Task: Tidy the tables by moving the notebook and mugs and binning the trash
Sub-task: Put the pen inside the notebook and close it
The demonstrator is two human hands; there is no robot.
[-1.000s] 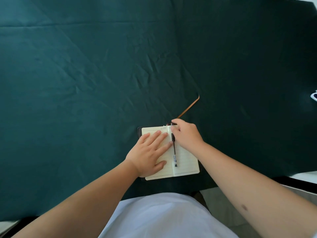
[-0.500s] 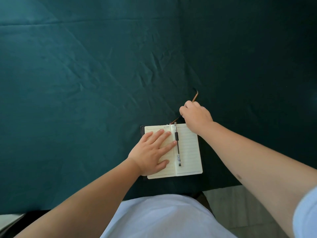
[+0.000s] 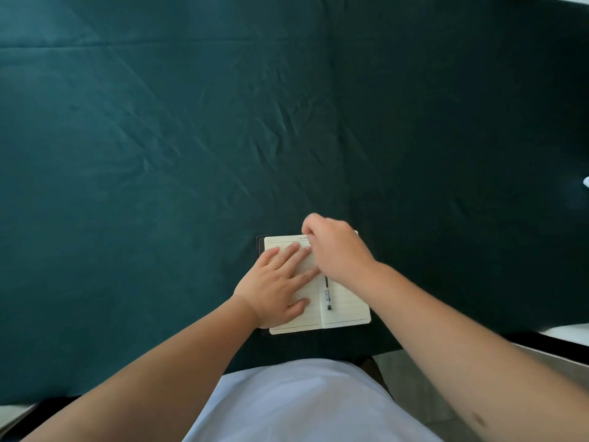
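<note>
From the head camera there is one notebook [image 3: 345, 309], lying open low in the centre of the frame on a counter [image 3: 159, 154] draped in dark teal cloth. One pen [image 3: 328, 293] lies along the notebook's centre fold, its upper part hidden under an arm. Two hands are in view.

The left hand [image 3: 280, 287] is spread flat, fingers apart, palm pressed on the left page. The right hand [image 3: 334, 247] hangs over the top of the right page, near the upper edge of the notebook, fingers curled inward and drawn together; it is blurred, and I cannot tell whether it pinches anything or touches the paper. The two hands sit just beside each other, the right one overlapping the left fingertips in this view.

A white shirt [image 3: 302, 403] fills the bottom centre. At the far right edge a small white object [image 3: 585, 181] barely shows.
</note>
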